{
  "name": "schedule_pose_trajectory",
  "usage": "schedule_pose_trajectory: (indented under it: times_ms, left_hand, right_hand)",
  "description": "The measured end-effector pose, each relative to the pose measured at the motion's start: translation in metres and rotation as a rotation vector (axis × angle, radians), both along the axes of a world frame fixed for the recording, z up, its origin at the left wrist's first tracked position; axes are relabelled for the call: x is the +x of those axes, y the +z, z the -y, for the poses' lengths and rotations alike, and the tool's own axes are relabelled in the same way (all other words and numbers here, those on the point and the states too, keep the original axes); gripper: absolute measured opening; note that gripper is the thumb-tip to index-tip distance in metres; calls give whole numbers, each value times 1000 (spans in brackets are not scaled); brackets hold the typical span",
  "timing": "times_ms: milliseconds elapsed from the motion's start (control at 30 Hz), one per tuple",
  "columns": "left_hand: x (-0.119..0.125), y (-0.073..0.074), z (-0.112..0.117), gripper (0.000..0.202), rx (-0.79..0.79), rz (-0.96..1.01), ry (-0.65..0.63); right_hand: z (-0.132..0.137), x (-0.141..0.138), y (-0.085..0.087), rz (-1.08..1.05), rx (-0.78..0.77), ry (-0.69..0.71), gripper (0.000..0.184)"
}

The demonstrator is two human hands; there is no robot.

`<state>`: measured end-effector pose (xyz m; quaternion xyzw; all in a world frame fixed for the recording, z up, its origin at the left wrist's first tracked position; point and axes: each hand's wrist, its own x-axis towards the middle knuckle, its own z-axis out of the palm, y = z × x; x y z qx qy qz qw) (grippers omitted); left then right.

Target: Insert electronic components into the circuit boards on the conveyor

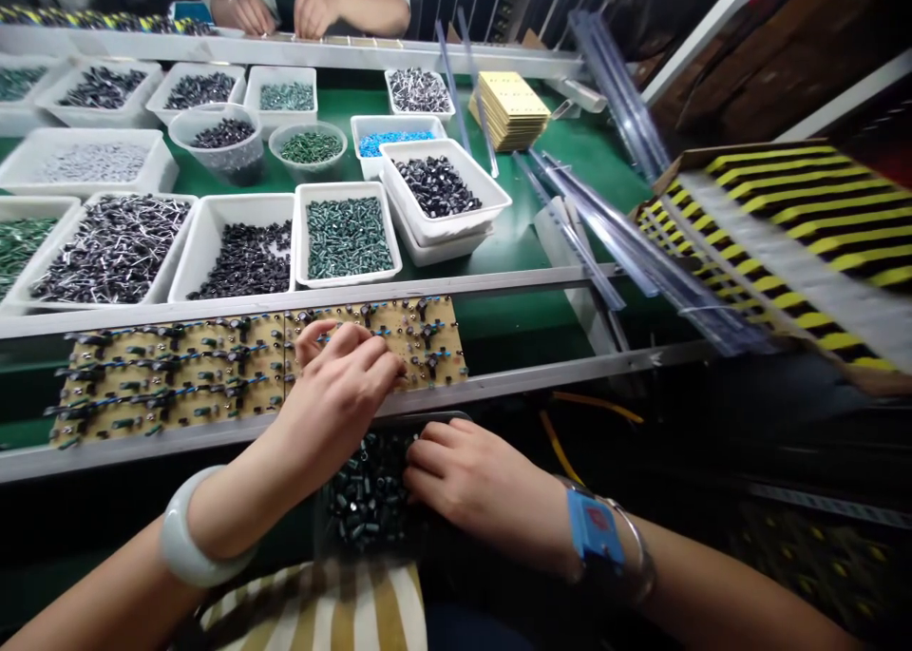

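Note:
My left hand point(346, 371) is over the right-hand circuit board point(446, 361), its fingers bent and drawn together; its fingertips are mostly hidden behind the hand. Small components and blue parts stand in rows on this tan board. Directly left of it lies a second populated circuit board point(178, 375). My right hand point(481, 485) reaches into the right side of a dark tray near my lap, its fingers curled at a heap of dark green cylindrical capacitors point(363, 499). Whatever its fingertips hold cannot be made out.
Metal rails point(527, 381) border the boards. Beyond them stand several white bins point(303, 276) of small components. A stack of yellowish boards point(509, 109), clear plastic tubes point(598, 223) and a black-and-yellow striped box point(805, 223) are at right. A co-worker's hands point(317, 9) are across the line.

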<state>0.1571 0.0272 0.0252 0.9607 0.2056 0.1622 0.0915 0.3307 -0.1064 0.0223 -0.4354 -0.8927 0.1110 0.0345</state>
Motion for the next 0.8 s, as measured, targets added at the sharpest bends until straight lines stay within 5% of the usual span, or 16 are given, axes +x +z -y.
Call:
schedule_pose_trajectory:
  times_ms: [267, 467, 567, 700, 800]
  left_hand:
    - [2, 4, 12, 6, 78, 7, 48]
    - [1, 5, 17, 20, 137, 0, 18]
    - [-4, 4, 15, 24, 124, 7, -4]
    - [-12, 2, 23, 35, 81, 44, -11]
    - [-14, -5, 40, 23, -25, 28, -141]
  right_hand:
    - [1, 7, 5, -196, 122, -113, 25]
    - [7, 11, 5, -485, -41, -234, 16]
    - [3, 22, 8, -661, -42, -349, 11]
    - [-14, 49, 11, -695, 31, -542, 28]
    - [-28, 67, 7, -662, 71, -673, 23]
